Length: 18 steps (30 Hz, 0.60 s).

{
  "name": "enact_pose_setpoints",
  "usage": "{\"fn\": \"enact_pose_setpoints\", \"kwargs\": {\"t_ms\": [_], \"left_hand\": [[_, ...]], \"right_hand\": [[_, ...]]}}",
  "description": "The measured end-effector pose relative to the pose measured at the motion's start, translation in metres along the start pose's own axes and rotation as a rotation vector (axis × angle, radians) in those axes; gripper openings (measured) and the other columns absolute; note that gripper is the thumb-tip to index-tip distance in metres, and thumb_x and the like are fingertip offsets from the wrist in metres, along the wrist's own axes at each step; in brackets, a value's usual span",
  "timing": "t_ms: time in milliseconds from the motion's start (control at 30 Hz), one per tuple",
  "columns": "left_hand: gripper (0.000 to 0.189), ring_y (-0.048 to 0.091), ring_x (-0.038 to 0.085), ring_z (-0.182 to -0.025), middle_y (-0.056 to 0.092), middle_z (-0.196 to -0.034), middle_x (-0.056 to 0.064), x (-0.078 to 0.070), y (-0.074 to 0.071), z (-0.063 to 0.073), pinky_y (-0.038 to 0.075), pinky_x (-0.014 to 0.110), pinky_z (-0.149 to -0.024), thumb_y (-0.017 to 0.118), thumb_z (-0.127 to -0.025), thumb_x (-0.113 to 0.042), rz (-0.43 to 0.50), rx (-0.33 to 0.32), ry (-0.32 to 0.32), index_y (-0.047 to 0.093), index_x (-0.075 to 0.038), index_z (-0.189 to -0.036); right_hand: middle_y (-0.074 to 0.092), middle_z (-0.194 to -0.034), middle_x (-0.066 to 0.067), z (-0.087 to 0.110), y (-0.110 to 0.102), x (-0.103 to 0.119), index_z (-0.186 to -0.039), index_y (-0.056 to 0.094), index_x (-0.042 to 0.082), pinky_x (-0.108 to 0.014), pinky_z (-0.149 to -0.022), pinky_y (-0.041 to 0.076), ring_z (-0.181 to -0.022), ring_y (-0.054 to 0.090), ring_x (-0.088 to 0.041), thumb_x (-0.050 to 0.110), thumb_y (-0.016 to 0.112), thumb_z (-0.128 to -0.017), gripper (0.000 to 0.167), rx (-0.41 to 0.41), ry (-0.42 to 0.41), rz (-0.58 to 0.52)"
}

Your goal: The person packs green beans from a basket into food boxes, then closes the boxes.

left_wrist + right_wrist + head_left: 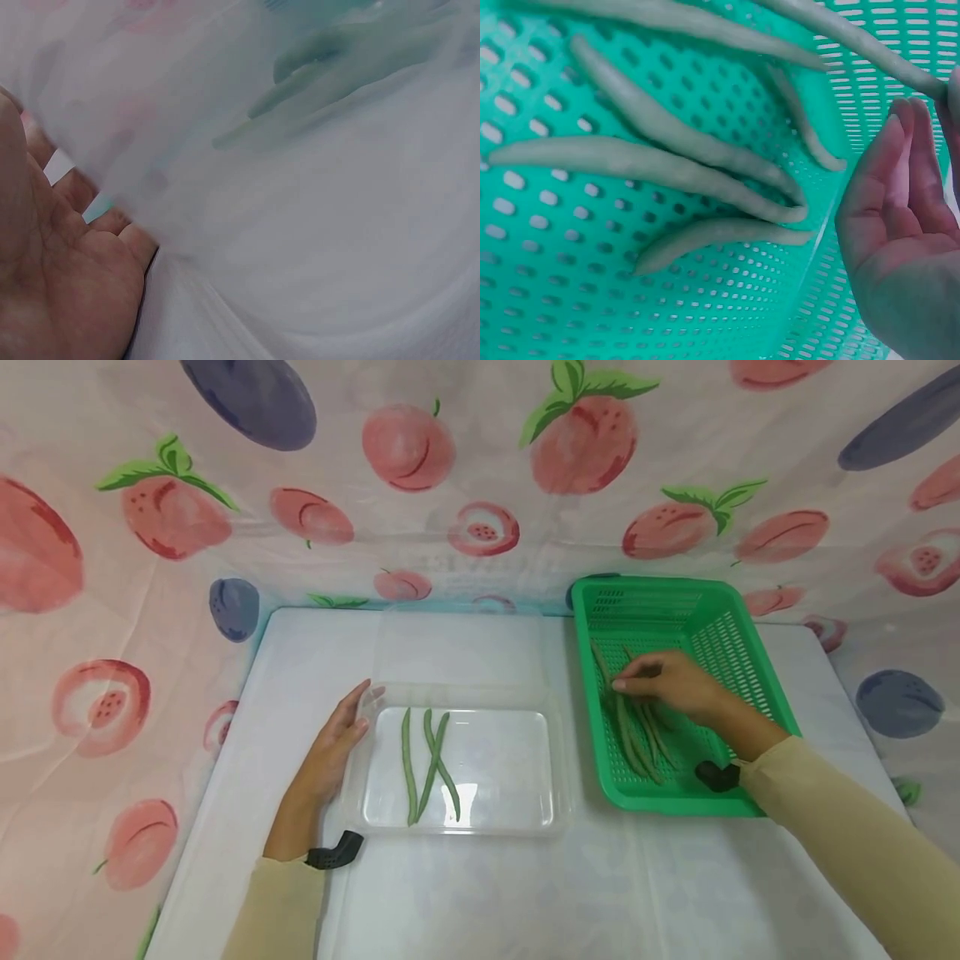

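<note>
My left hand [335, 747] rests along the left side of a clear plastic container [558, 768], its fingers fairly straight against the wall near the far left corner. Inside the container lie a green bean [407, 764] standing alone and two crossed green beans [446, 768]. Over a green basket [757, 660], my right hand [671, 683] pinches a green bean [862, 46] between thumb and fingertips. Several other green beans [630, 165] lie on the basket's floor below that hand. In the left wrist view, the container's cloudy wall hides part of the left fingers.
A white cloth covers the table [480, 902] under both containers. Fruit-printed sheeting [480, 468] hangs behind and at the sides, close to the basket's far rim. The container and basket stand side by side with a narrow strip of table between.
</note>
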<state>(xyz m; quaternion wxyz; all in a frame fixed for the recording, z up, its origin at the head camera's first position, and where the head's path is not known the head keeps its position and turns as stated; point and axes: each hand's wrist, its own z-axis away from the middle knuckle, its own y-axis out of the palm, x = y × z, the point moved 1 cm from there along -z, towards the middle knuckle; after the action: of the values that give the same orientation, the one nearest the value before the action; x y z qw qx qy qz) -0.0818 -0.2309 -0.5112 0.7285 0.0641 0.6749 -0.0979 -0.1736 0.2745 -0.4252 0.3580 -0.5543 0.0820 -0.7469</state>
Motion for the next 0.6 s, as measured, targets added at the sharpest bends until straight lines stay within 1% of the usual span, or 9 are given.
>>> {"fn": "enact_pose_setpoints", "kwargs": {"t_ms": [100,200,267,333,400,467,567,600], "left_hand": [[0.059,0.040,0.028,-0.143,0.024,-0.170,0.004,0.000,0.001,-0.001,0.055,0.030,-0.095,0.043,-0.110,-0.020,0.006,0.002,0.007,0.021,-0.020,-0.164],[0.059,0.043,0.029,-0.141,0.024,-0.170,0.003,-0.001,0.001,-0.001,0.056,0.033,-0.092,0.043,-0.110,-0.020,0.008,-0.002,-0.005,0.020,-0.020,-0.164],[0.058,0.045,0.031,-0.138,0.023,-0.171,0.003,-0.002,0.000,0.000,0.058,0.036,-0.090,0.042,-0.110,-0.020,0.008,-0.003,-0.015,0.020,-0.021,-0.164],[0.058,0.046,0.033,-0.138,0.022,-0.171,0.003,-0.002,0.000,0.001,0.058,0.038,-0.089,0.041,-0.110,-0.020,0.002,-0.003,-0.022,0.020,-0.021,-0.164],[0.059,0.045,0.034,-0.138,0.021,-0.171,0.003,-0.003,0.000,0.001,0.058,0.040,-0.090,0.041,-0.110,-0.020,-0.009,-0.004,-0.025,0.019,-0.021,-0.164],[0.059,0.044,0.034,-0.138,0.020,-0.171,0.004,-0.003,0.000,0.001,0.057,0.041,-0.090,0.041,-0.110,-0.020,-0.011,-0.004,-0.025,0.019,-0.020,-0.164],[0.059,0.042,0.034,-0.141,0.021,-0.171,0.003,-0.002,0.000,0.000,0.057,0.038,-0.092,0.042,-0.110,-0.021,0.001,0.000,-0.017,0.020,-0.022,-0.164],[0.059,0.041,0.034,-0.141,0.022,-0.171,0.003,-0.002,0.001,0.000,0.056,0.037,-0.092,0.042,-0.110,-0.021,0.003,0.001,-0.013,0.020,-0.023,-0.164]], "right_hand": [[0.076,-0.109,0.002,0.004,-0.004,0.004,-0.115,0.069,0.003,-0.039,-0.087,0.060,-0.099,0.071,-0.018,0.035,0.075,-0.094,0.038,-0.018,-0.014,-0.070],[0.077,-0.112,-0.004,0.006,-0.006,0.009,-0.116,0.064,0.002,-0.044,-0.090,0.060,-0.099,0.072,-0.017,0.032,0.072,-0.096,0.037,-0.012,-0.026,-0.167],[0.078,-0.110,-0.005,0.007,-0.008,0.012,-0.116,0.061,0.002,-0.046,-0.090,0.060,-0.099,0.073,-0.017,0.030,0.070,-0.098,0.034,-0.009,-0.031,-0.217],[0.078,-0.108,-0.006,0.009,-0.009,0.015,-0.116,0.059,0.002,-0.048,-0.089,0.060,-0.099,0.073,-0.019,0.027,0.068,-0.099,0.031,-0.012,-0.043,-0.261],[0.078,-0.106,-0.007,0.011,-0.010,0.018,-0.116,0.057,0.002,-0.049,-0.087,0.060,-0.099,0.073,-0.021,0.025,0.067,-0.100,0.029,-0.023,-0.056,-0.286],[0.077,-0.106,-0.009,0.014,-0.012,0.022,-0.117,0.056,0.002,-0.047,-0.083,0.062,-0.101,0.073,-0.023,0.025,0.065,-0.101,0.029,-0.037,-0.080,-0.297],[0.076,-0.108,-0.009,0.019,-0.015,0.028,-0.118,0.055,0.004,-0.045,-0.078,0.063,-0.102,0.073,-0.022,0.029,0.063,-0.102,0.031,-0.071,-0.101,-0.297],[0.075,-0.108,-0.007,0.020,-0.016,0.030,-0.119,0.055,0.005,-0.044,-0.077,0.063,-0.103,0.073,-0.022,0.030,0.062,-0.102,0.031,-0.080,-0.107,-0.292]]}}
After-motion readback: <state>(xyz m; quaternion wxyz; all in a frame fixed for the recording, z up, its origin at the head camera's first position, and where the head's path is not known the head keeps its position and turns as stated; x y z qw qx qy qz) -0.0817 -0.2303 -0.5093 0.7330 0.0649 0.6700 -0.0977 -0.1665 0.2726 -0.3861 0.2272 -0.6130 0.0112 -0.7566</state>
